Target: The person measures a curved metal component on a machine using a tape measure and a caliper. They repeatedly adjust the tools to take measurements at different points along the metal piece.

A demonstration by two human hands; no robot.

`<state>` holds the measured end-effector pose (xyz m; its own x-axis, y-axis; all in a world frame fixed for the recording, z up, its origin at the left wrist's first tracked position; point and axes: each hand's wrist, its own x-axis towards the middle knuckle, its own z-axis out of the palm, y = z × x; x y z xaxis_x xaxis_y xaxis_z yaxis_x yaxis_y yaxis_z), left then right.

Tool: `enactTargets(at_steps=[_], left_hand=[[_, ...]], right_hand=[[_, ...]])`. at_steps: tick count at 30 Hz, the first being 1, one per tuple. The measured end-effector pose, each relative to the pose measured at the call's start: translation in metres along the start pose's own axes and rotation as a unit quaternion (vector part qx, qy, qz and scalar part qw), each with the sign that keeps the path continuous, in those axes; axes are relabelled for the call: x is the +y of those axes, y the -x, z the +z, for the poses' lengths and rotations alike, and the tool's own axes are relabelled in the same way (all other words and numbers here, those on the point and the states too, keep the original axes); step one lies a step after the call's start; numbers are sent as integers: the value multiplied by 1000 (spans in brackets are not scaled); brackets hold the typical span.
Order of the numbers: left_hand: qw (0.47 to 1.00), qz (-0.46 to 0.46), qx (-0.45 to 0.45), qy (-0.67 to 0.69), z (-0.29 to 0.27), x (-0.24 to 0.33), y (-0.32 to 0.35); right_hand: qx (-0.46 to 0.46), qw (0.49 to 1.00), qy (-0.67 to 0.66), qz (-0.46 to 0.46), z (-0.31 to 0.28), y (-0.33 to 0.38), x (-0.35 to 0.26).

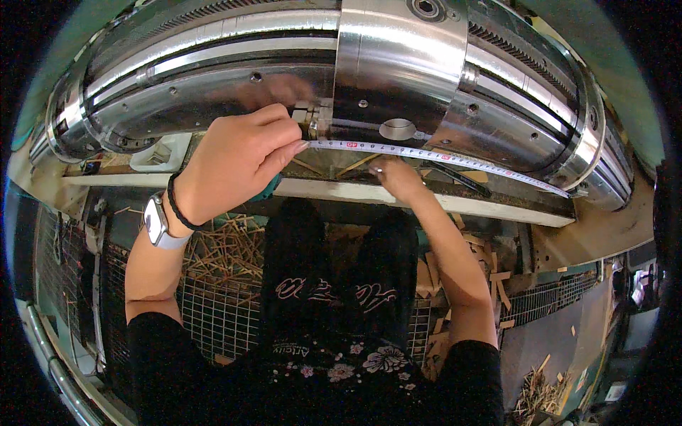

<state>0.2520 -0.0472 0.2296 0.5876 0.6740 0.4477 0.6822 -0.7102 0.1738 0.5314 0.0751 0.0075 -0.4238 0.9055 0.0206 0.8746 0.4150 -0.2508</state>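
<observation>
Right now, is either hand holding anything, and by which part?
The left hand pinches the white measuring tape at the left end of its visible stretch. Whether the right hand holds anything cannot be told.

The measuring tape (398, 150) is showing white, patterned with fine black marks and small red blocks. The metal collar (401, 67) is gleaming silver. The beam (320, 189) is appearing off-white, and the slim tool (462, 180) is showing black. The watch (153, 219) is pairing silver with a pale grey band, while the wrist cord (172, 202) is showing black. The black shirt (284, 390) is carrying pink and white flowers; the dark trousers (383, 266) are bearing pale pink lettering. The wood strips (227, 248) are showing tan.
</observation>
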Motion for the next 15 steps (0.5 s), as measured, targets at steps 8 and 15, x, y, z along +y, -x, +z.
enactTargets(at_steps=[8,15], left_hand=[[1000,24,9,3,0,2,-6],[999,35,24,8,-1,1,-4]], right_hand=[[-208,977,-9,-45,-3,-35,-12],[-190,978,-83,-25,-29,-14,-23]])
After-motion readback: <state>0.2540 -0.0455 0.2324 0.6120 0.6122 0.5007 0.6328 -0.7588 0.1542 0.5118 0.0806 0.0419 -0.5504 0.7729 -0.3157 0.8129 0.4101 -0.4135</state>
